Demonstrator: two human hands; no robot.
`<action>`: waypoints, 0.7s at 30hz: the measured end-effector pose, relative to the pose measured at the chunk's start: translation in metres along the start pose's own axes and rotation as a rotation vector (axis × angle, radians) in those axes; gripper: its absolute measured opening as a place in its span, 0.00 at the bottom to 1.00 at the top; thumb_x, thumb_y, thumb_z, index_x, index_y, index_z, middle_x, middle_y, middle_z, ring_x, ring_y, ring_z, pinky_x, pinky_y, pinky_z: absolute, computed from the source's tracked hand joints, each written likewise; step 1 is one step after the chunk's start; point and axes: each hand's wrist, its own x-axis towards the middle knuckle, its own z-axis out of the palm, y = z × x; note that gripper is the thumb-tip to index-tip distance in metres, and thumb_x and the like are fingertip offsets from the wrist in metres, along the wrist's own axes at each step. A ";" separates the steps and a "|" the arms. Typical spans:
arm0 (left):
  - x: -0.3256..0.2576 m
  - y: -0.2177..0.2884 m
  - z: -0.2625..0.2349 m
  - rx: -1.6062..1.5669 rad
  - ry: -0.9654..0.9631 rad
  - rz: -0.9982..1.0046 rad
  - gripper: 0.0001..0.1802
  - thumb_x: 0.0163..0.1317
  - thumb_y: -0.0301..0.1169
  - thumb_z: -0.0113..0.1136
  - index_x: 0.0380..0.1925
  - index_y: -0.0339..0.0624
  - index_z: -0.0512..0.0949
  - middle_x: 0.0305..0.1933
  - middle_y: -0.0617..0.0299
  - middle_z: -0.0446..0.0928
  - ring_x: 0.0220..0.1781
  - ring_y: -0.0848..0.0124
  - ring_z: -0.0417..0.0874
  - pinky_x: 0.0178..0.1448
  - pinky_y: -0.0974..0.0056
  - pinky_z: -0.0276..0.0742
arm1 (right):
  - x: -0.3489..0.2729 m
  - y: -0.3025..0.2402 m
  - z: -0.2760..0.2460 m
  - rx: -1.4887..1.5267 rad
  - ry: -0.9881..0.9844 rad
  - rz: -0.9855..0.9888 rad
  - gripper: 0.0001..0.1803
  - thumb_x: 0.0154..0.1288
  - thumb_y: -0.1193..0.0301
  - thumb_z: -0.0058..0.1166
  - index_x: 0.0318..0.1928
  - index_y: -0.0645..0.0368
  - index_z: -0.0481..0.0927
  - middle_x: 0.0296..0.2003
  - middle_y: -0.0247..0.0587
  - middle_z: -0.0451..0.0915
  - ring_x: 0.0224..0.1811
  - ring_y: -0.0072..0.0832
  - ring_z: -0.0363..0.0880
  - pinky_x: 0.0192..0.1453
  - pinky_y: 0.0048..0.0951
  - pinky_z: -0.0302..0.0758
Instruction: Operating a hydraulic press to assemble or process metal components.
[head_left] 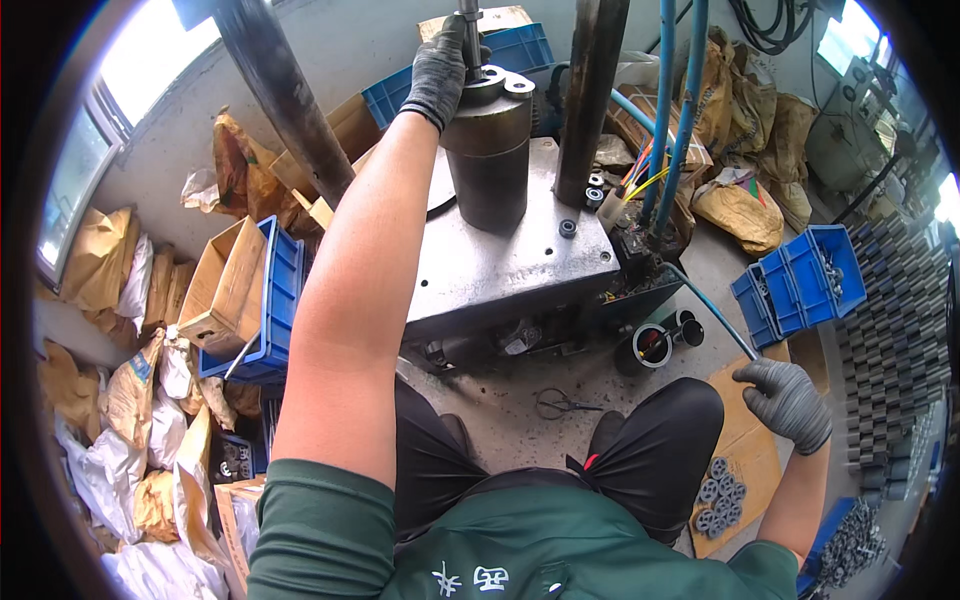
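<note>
In the head view, the left hand (438,75), in a grey glove, is reaching up and closing around the rod (472,48), its fingers curling about the metal just above the cylinder (487,170). The rod is standing upright, its lower end meeting the cylinder's top beside the lug (518,86). The cylinder is standing on the steel table (480,265), between two dark posts (592,100).

The right hand (788,402), also gloved, is curling its fingers around the end of the lever (710,310), which is slanting up and leftward to the machine's side beneath the blue hoses (683,110).

A small bushing (568,228) is sitting on the table near its right edge. On the floor, scissors (565,404) are lying between the feet, and two tubes (650,345) are standing to their right. Grey wheels (720,497) are lying in a cluster on the cardboard (752,445), below the right hand. Blue bins (800,283) are standing beyond that hand, and sacks (140,390) are crowding the far left.
</note>
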 end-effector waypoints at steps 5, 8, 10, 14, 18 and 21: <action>-0.001 -0.002 0.003 -0.017 -0.004 0.073 0.34 0.77 0.60 0.53 0.43 0.34 0.84 0.31 0.53 0.87 0.31 0.67 0.88 0.37 0.63 0.87 | 0.003 0.002 -0.004 -0.013 -0.159 0.066 0.13 0.61 0.76 0.60 0.46 0.63 0.88 0.39 0.50 0.88 0.41 0.45 0.88 0.49 0.38 0.84; -0.001 -0.001 0.002 -0.014 -0.011 0.006 0.33 0.78 0.58 0.51 0.41 0.34 0.84 0.31 0.54 0.86 0.30 0.67 0.88 0.36 0.62 0.87 | 0.007 0.002 -0.009 0.032 -0.077 0.129 0.12 0.62 0.72 0.62 0.46 0.60 0.89 0.40 0.52 0.88 0.41 0.48 0.88 0.49 0.43 0.84; -0.002 -0.001 0.001 -0.016 -0.012 0.018 0.32 0.79 0.56 0.50 0.41 0.34 0.85 0.31 0.54 0.86 0.30 0.67 0.88 0.36 0.62 0.87 | 0.009 0.002 -0.009 0.027 -0.030 0.079 0.12 0.63 0.72 0.62 0.46 0.60 0.89 0.40 0.51 0.88 0.42 0.49 0.88 0.50 0.43 0.84; -0.001 0.000 0.003 -0.038 0.003 0.002 0.31 0.80 0.54 0.48 0.40 0.34 0.84 0.31 0.55 0.86 0.30 0.67 0.87 0.36 0.62 0.87 | 0.007 0.006 -0.008 -0.123 -0.196 0.000 0.14 0.64 0.71 0.62 0.49 0.59 0.88 0.42 0.51 0.88 0.45 0.48 0.88 0.53 0.42 0.84; 0.000 0.000 0.003 -0.035 0.009 -0.032 0.31 0.81 0.53 0.47 0.40 0.34 0.84 0.31 0.55 0.86 0.30 0.67 0.87 0.36 0.62 0.88 | 0.006 0.010 -0.008 -0.025 -0.159 0.001 0.15 0.64 0.71 0.62 0.51 0.59 0.88 0.43 0.51 0.88 0.47 0.48 0.88 0.55 0.43 0.83; -0.001 0.000 0.003 -0.032 0.001 -0.008 0.31 0.81 0.53 0.47 0.40 0.34 0.84 0.31 0.55 0.86 0.30 0.67 0.88 0.36 0.62 0.88 | 0.007 0.009 -0.008 0.004 -0.028 0.032 0.15 0.65 0.71 0.61 0.51 0.59 0.88 0.44 0.51 0.88 0.47 0.49 0.87 0.55 0.44 0.83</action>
